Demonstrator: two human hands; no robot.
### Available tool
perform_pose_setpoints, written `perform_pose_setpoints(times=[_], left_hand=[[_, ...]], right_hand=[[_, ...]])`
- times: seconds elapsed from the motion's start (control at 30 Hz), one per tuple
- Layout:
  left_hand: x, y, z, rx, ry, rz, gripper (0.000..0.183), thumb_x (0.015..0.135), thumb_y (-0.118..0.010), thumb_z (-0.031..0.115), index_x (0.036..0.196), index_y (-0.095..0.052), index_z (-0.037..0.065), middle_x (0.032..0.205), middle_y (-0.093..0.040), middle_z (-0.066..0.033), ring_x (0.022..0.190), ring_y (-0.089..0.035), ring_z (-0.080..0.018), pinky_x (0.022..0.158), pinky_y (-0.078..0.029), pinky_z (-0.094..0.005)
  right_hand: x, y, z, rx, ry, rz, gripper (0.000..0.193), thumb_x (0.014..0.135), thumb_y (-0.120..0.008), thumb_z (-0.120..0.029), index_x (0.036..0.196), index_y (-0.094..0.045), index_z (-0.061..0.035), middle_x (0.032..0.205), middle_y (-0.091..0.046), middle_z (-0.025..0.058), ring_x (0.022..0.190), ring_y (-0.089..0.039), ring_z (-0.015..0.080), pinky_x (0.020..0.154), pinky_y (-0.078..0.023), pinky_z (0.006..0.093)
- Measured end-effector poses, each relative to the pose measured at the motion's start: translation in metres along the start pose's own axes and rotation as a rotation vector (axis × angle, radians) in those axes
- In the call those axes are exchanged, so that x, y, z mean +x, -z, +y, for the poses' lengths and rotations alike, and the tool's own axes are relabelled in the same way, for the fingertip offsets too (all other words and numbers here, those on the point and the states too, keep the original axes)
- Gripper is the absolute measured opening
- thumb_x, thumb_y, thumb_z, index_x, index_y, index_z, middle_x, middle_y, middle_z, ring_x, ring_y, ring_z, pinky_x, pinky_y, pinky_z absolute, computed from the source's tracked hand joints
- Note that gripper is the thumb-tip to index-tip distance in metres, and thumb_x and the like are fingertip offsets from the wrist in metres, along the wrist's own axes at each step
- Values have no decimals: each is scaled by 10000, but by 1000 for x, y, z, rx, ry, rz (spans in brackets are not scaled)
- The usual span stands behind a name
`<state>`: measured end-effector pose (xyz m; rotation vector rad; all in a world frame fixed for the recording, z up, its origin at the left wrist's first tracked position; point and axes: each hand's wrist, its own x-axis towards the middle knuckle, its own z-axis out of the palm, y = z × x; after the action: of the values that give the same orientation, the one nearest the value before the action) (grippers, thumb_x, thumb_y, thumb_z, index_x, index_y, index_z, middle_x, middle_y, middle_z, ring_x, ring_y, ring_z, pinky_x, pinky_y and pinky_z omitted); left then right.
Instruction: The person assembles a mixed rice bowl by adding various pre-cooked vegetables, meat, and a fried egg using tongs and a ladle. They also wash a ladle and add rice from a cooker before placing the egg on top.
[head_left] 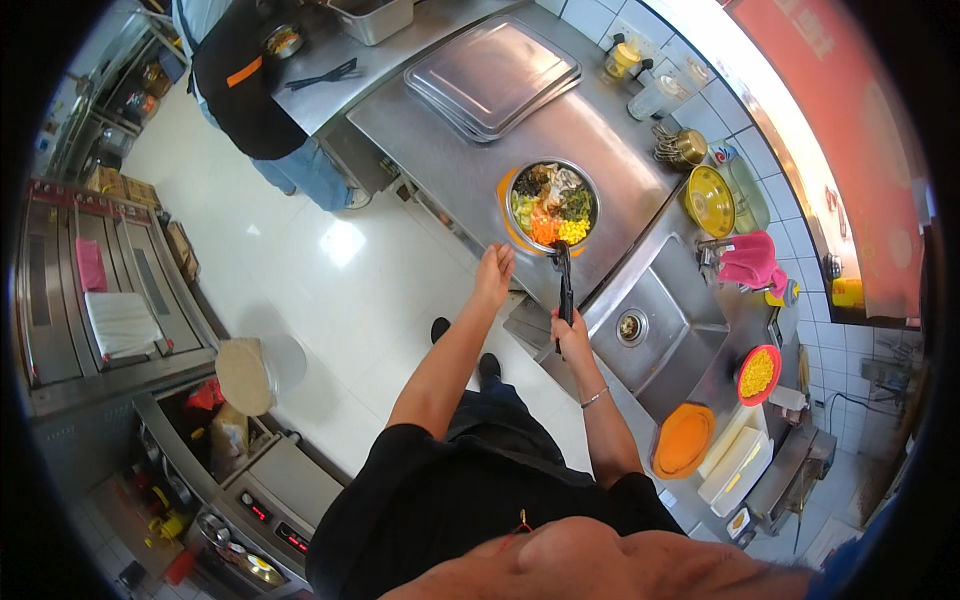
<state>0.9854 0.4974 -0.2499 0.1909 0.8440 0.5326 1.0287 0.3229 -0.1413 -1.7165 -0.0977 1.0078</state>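
Note:
My right hand [572,338] grips a pair of black tongs [564,285] whose tips reach the near rim of a metal bowl [553,204]. The bowl holds mixed food: yellow corn, orange carrot, greens, dark and pale pieces. It sits on an orange plate [506,222] on the steel counter [600,130]. My left hand [494,274] hovers with fingers apart just below the bowl's near left edge, holding nothing.
Stacked steel trays [492,75] lie beyond the bowl. A sink [650,325] is to the right, with a pink cloth [750,260], a yellow bowl [708,198], a red bowl of corn [757,373] and an orange lid [683,440]. Another person [250,90] stands at the far counter.

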Motion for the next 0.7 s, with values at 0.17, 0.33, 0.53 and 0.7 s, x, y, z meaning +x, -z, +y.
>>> perform_pose_setpoints(times=[0.17, 0.33, 0.53, 0.7], left_hand=[[2, -14, -2, -124, 25, -3, 426, 971, -289, 361, 1209, -410, 29, 1254, -504, -101, 1129, -492, -206, 914, -395, -311], [-13, -14, -8, -246, -22, -42, 504, 962, -283, 408, 1273, -345, 17, 1313, -437, -130, 1211, -420, -250, 1012, -314, -356], [-138, 102, -41, -143, -123, 7, 534, 940, -368, 420, 1291, -343, 18, 1349, -390, -140, 1242, -384, -252, 1025, -298, -380], [-353, 280, -112, -40, -113, 528, 336, 890, -498, 362, 1083, -519, 88, 1005, -582, -49, 920, -571, -161, 780, -461, -308]], right_hand=[[-1, 6, -10, -9, -10, -58, 106, 800, -497, -59, 905, -484, -47, 647, -454, 3, 535, -446, 90, 501, -389, 232], [-3, 38, -12, 51, -11, -179, 147, 810, -504, -70, 950, -483, -33, 707, -481, 22, 573, -466, 111, 539, -419, 260], [-40, 54, -1, 438, -30, -492, 169, 846, -501, -111, 1001, -472, -49, 759, -457, 28, 692, -459, 144, 682, -415, 317], [-113, -1, 38, 35, -44, -782, 164, 868, -517, -128, 995, -462, -39, 724, -451, 20, 660, -473, 114, 633, -440, 277]])
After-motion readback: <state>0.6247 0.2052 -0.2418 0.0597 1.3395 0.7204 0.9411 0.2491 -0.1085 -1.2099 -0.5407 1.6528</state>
